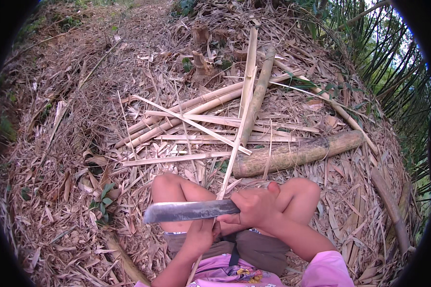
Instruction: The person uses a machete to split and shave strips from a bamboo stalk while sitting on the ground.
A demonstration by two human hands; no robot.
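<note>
My right hand [255, 206] is closed round the handle of a machete [189, 212]. Its broad dark blade points left, lying crosswise over a long split bamboo strip [232, 165]. Below the blade my left hand [199, 237] is wrapped round that strip, its fingers partly hidden. From my lap the strip runs away from me between my knees and out over the pile. The machete's handle is covered by my right hand. Whether the edge is cutting into the strip I cannot tell.
Just beyond my knees lies a thick bamboo section [297, 155]. Several split bamboo pieces [191, 157] cross each other on dry leaves, with a thinner pole [259, 98] among them. Cut stumps [202, 66] stand farther off, and bamboo stems [388, 71] rise at the right.
</note>
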